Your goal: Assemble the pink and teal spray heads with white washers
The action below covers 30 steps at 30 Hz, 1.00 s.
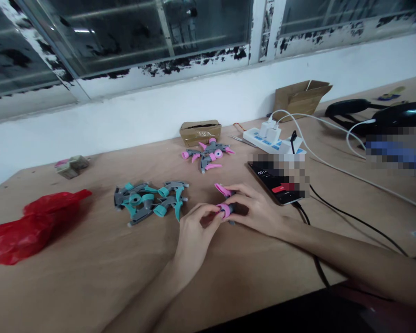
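Left hand (pixel 194 229) and right hand (pixel 254 210) grip 1 pink-and-gray plastic spray head (pixel 225 211); matching pieces (pixel 217 154) lie unheld toward the tabletop's (pixel 107 259) far edge.

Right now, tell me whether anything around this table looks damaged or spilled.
Yes: the window frame behind the table looks damaged, its white surface broken by ragged dark patches, perhaps peeling paint. I see no spill on the table.
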Available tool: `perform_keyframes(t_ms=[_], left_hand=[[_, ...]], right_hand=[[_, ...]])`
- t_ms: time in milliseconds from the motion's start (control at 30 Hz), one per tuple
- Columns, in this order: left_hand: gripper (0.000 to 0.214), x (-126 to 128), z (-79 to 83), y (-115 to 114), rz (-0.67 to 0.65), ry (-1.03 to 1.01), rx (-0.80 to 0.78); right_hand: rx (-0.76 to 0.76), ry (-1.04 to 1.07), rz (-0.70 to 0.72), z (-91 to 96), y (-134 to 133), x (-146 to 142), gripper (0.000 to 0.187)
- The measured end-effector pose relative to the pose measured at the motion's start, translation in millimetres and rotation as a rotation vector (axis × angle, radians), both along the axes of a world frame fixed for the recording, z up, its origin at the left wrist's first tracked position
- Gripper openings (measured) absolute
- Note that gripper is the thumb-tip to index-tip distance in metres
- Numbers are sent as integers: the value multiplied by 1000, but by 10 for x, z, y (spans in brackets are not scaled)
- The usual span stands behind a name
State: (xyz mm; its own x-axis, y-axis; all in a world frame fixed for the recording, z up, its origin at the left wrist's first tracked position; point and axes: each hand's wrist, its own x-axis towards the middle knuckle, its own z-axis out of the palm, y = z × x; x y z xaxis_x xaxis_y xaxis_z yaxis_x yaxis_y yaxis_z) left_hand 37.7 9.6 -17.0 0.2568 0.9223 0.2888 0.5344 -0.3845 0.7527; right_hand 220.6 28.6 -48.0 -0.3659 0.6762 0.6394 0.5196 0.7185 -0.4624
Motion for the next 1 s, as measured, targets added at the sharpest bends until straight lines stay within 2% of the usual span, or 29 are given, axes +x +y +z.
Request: perform_keyframes(t_ms=[133, 267, 367, 500, 600, 667, 733, 800, 867, 933, 1000], left_hand=[[7, -21, -45, 46, 23, -6, -83], [18, -71, -79, 119, -16, -79, -197], [25, -75, -75, 119, -52, -121, -277], [20, -10, -69, 32, -19, -101, -183], [28, -29, -17, 22, 46, -139, -114], [39, -147, 80, 83, 119, -172, -64], [46, -365, 209, 190, 230, -162, -6], [43, -653, 322, 313, 298, -72, 15], [42, -957, 368, 421, 411, 20, 52], [42, -1216, 326, 488, 516, 131, 92], [41, -1387, 220, 509, 521, 344, 132]], right_hand=[[64, -67, -51, 26, -15, -39, 18], [66, -121, -122, 22, -3, -106, 17], [56, -136, -123, 14, 4, -131, 18], [50, -129, -68, 21, -14, -131, 19], [26, -98, -26, 61, -42, -106, 44], [16, -61, -31, 102, -56, -73, 64], [0, -36, -71, 138, -59, -34, 67], [-31, -34, -117, 152, -51, 0, 59], [-74, -51, -131, 136, -38, 16, 48], [-106, -74, -114, 99, -28, 12, 39], [-122, -97, -94, 59, -27, -3, 33]])
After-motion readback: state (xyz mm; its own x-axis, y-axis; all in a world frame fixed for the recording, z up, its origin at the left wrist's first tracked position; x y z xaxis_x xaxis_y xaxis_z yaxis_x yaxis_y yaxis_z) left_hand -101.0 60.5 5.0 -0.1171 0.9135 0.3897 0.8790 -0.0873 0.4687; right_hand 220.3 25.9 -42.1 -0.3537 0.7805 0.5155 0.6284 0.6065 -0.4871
